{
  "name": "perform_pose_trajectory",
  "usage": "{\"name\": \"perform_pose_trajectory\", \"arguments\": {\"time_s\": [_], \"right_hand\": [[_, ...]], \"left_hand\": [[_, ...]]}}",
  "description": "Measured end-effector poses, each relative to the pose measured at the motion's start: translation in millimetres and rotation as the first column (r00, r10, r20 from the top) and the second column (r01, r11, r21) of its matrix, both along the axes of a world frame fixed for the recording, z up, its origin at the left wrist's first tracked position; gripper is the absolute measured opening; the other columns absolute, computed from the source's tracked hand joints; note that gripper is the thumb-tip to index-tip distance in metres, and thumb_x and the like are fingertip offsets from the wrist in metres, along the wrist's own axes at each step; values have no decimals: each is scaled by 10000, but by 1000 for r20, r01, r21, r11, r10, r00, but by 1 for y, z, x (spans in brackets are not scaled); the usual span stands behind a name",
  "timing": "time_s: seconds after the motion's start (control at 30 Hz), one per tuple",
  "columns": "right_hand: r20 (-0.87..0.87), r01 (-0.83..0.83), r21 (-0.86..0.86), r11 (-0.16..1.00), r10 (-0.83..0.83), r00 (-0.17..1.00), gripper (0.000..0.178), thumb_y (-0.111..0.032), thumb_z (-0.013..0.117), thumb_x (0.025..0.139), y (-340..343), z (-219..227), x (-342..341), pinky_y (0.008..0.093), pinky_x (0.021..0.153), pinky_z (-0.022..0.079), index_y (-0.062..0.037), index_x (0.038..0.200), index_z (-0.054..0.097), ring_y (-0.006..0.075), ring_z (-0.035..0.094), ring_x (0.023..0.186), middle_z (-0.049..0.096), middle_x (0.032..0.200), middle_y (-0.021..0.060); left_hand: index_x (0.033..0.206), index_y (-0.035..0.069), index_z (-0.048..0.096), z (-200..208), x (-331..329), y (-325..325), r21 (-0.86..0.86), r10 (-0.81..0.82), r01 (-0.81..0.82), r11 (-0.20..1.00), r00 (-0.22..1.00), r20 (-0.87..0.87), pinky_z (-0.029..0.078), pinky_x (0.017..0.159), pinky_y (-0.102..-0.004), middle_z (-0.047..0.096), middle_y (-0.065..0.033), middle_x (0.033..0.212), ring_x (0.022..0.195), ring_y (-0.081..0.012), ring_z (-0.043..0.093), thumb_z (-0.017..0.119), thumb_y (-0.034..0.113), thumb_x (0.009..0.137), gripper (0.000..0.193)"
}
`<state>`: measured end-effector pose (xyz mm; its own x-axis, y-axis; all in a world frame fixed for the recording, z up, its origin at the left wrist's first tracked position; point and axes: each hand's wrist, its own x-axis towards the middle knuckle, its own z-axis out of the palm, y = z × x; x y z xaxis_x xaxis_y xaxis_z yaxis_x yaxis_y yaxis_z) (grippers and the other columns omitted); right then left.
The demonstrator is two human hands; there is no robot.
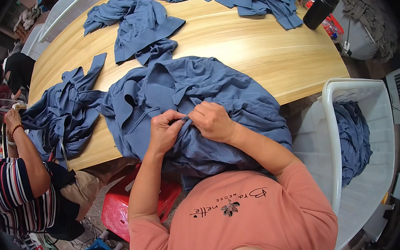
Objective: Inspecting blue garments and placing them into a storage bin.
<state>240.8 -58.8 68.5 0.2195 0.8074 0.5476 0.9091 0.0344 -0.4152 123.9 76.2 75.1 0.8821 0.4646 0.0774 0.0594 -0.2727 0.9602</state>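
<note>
A large blue garment [240, 95] lies bunched on the near edge of the wooden table, part of it hanging over toward my lap. My left hand [165, 127] pinches a small fold of its cloth between thumb and forefinger. Close beside it, my right hand [212, 121] is curled shut on the same fold, knuckles up. The two hands almost touch. Just beyond them, flat bands and strips of the same cloth lie on the garment. Whatever sits between the fingertips is too small to make out.
More blue garments [139, 29] lie across the wooden table [263, 49], with a black bottle [318, 11] at its far right. A white plastic bin [325, 136] holding blue cloth stands at my right. On the left, a person in a striped shirt [18, 195] handles blue cloth. A red stool [119, 208] stands below.
</note>
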Motion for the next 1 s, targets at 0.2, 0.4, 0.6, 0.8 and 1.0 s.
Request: {"name": "perform_pose_trajectory", "arguments": {"time_s": [0.2,0.4,0.6,0.8,1.0], "right_hand": [[21,33,74,997,-34,999,117,-83,612,657,2,-4,-2,371,529,411,-58,677,499,268,518,622,475,646,84],[-108,70,95,993,-60,992,109,-69,570,667,4,-4,0,391,525,421,-47,637,468,294,516,586,467,619,107],[-114,86,66,994,-78,990,110,-71,560,661,6,-6,-1,402,510,427,-49,623,459,300,521,571,478,622,108],[-196,155,54,986,-142,970,85,-65,551,660,7,-9,-5,400,495,427,-44,633,473,300,522,571,477,625,112],[-281,136,196,971,-77,957,51,-39,558,660,3,-15,-1,390,507,428,-46,685,515,290,525,587,476,633,103]], "left_hand": [[759,4,642,-4,3,-10,87,92,-98,991,993,69,446,597,-277,633,-87,671,625,-165,599,633,-6,724,38],[782,43,593,-15,10,-27,586,155,-339,736,927,341,395,641,-342,589,-79,713,681,-241,570,597,-36,691,121],[788,32,585,-20,7,-32,623,154,-415,663,890,429,392,633,-347,581,-90,707,673,-247,566,601,-50,684,134],[804,27,581,-15,8,-29,681,62,-350,643,910,409,409,645,-341,587,-94,726,688,-255,577,594,-71,676,162],[789,32,563,-9,8,-30,837,-13,-275,474,948,319,392,673,-357,577,-90,730,732,-257,576,588,-39,643,164]]}}
